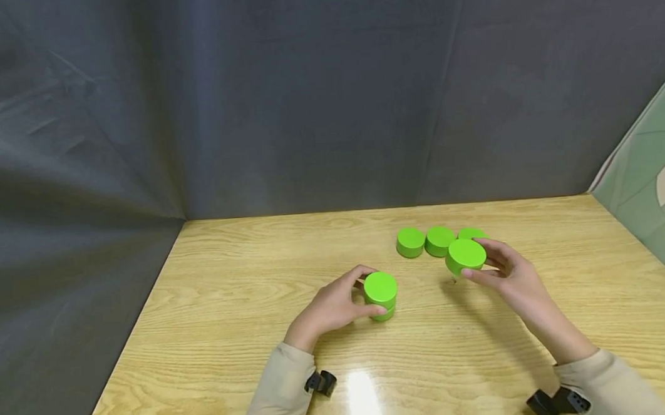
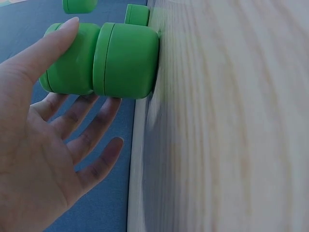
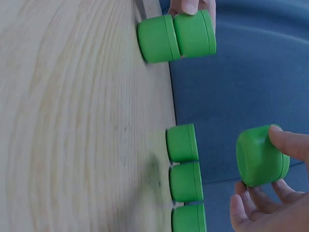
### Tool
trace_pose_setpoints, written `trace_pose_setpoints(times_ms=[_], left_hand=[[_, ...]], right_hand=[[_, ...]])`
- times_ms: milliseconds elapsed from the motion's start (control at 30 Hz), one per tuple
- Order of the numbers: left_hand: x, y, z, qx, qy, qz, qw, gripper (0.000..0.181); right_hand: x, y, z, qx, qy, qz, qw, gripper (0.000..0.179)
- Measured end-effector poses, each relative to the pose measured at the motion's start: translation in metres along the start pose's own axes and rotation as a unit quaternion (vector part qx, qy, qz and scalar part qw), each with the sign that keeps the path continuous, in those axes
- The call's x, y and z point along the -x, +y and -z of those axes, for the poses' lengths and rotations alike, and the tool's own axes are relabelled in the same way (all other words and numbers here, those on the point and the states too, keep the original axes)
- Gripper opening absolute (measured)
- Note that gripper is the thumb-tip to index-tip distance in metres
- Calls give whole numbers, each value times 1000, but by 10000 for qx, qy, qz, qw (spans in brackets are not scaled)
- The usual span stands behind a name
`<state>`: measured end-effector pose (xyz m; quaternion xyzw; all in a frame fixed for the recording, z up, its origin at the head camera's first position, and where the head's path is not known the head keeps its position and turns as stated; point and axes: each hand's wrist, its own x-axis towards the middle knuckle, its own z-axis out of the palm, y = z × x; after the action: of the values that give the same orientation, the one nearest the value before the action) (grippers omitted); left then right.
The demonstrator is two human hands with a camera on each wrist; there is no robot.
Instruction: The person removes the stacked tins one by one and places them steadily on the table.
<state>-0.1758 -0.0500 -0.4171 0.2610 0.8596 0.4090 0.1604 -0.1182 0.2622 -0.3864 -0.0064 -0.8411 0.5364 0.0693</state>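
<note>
The fingers of our left hand (image 1: 333,305) grasp an upper green jar (image 1: 380,287), which sits on a lower jar (image 1: 383,316) on the worktop (image 1: 240,269); with our right hand (image 1: 518,283) we grip another green jar (image 1: 466,253) in the air, near three more jars (image 1: 439,242) in a row.

Place: screened-off work spot, room type cannot be told | wooden table (image 1: 228,269) seen below | dark cloth (image 1: 304,96) hung across top and left | green patterned sheet (image 1: 641,172) seen far right

White glare on tabletop (image 1: 213,301), soft shadows, dimmer bluish wrist views
</note>
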Motion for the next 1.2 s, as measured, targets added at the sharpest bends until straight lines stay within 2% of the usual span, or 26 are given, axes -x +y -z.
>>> trace_pose_setpoints(times_ms=[500, 967, 1200], left_hand=[[-2, 1, 0, -53, -39, 51, 10000, 62], [0, -1, 1, 21, -39, 45, 10000, 63], [-1, 0, 1, -23, -65, 34, 10000, 62]], right_hand=[[1, 18, 22, 151, 393, 47, 9991, 66], [-1, 34, 39, 442, 521, 30, 9977, 67], [-3, 44, 50, 628, 596, -129, 9962, 69]])
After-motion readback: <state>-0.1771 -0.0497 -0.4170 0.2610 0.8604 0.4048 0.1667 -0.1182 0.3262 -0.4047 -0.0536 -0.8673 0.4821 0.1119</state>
